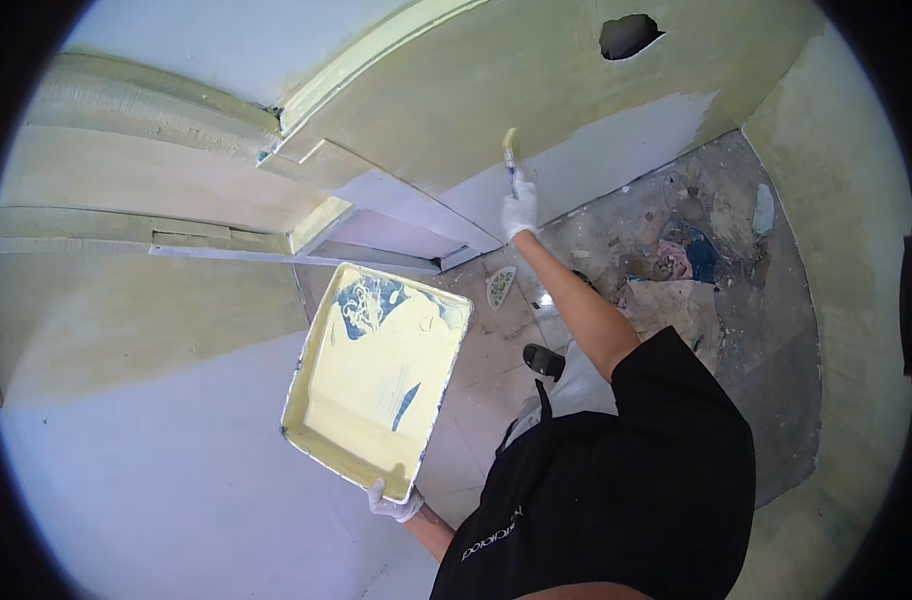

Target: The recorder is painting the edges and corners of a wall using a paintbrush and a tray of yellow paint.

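My left hand (396, 504), in a white glove, grips the near edge of a paint tray (295, 375). Pale yellow paint (358, 375) coats most of the tray, with dark blue patches of its bottom showing through. My right hand (521, 206), also gloved, is closed around the handle of a paintbrush (509, 150). Its bristles carry yellow paint and appear to be against the wall (456, 112), near the line between the yellow coat and a lower white band (613, 146).
A ragged hole (630, 36) opens in the painted wall. Rags (700, 259) and debris lie on the dirty floor (771, 360) to the right. A patterned fan-shaped piece (501, 287) lies by my slipper (544, 361). A recessed ledge (223, 255) juts out at left.
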`<state>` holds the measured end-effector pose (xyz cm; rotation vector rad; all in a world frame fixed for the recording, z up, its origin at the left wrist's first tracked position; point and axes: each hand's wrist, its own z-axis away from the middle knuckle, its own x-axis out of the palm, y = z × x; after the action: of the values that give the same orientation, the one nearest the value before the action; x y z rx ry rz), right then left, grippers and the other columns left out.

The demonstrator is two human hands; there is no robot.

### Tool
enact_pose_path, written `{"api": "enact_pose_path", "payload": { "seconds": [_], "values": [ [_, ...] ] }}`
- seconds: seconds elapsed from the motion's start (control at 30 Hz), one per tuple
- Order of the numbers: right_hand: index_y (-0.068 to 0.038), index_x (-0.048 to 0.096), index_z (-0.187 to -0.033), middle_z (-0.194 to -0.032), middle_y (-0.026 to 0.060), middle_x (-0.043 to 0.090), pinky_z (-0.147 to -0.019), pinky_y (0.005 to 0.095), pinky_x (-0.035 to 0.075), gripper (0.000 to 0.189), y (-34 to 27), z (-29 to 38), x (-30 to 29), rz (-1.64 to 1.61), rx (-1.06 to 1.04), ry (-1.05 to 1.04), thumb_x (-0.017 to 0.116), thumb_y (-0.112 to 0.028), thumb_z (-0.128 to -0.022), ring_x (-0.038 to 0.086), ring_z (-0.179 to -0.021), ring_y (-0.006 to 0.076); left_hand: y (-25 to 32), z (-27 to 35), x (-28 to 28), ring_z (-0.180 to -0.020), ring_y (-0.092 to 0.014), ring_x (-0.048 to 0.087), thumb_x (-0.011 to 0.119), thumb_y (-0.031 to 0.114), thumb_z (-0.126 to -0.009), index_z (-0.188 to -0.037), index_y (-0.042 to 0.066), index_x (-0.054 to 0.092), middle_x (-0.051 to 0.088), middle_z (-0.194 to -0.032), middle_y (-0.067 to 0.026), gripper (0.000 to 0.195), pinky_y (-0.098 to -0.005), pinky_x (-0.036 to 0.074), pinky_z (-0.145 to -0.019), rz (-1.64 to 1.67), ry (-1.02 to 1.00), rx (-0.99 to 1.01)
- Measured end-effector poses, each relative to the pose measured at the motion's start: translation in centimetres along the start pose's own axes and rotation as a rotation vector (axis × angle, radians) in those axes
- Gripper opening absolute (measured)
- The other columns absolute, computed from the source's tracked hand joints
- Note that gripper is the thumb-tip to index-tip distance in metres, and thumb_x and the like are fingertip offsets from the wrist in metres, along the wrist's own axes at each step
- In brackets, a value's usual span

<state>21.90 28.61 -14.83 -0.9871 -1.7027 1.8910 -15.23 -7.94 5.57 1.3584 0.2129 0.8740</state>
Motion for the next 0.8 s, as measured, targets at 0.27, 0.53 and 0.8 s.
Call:
{"api": "enact_pose_path", "payload": {
  "seconds": [0.27, 0.53, 0.8],
  "values": [
    [-0.011, 0.058, -0.129, -0.108, 0.0225, 0.058, -0.088, 0.0371, 0.045, 0.052, -4.8, 7.0, 1.7, 0.174, -0.216, -0.383, 0.049, 0.001, -0.079, 0.057, -0.101, 0.0363, 0.1, 0.5, 0.9, -0.105, -0.035, 0.057, 0.055, 0.02, -0.069, -0.141, -0.003, 0.032, 0.05, -0.121, -0.0221, 0.079, -0.0433, 0.052, -0.088, -0.018, 0.029, 0.049],
    [-0.009, 0.061, -0.124, -0.1, 0.0227, 0.059, -0.085, 0.0383, 0.045, 0.048, -5.5, 3.1, 1.6, 0.064, -0.25, -0.387, 0.049, -0.001, -0.079, 0.057, -0.095, 0.0371, -0.6, 0.3, -0.6, -0.108, -0.034, 0.055, 0.054, 0.02, -0.067, -0.145, 0.003, 0.03, 0.048, -0.124, -0.0201, 0.083, -0.045, 0.051, -0.09, 0.007, 0.062, 0.002],
    [-0.003, 0.056, -0.13, -0.085, 0.0116, 0.047, -0.075, 0.0329, 0.043, 0.056, -3.5, 4.4, -0.9, 0.074, -0.164, -0.078, 0.049, 0.005, -0.075, 0.051, -0.081, 0.024, -1.0, 0.9, -2.8, -0.11, -0.035, 0.056, 0.054, 0.018, -0.067, -0.141, -0.001, 0.035, 0.051, -0.124, -0.0199, 0.078, -0.0464, 0.049, -0.094, 0.009, 0.088, 0.097]
  ]
}}
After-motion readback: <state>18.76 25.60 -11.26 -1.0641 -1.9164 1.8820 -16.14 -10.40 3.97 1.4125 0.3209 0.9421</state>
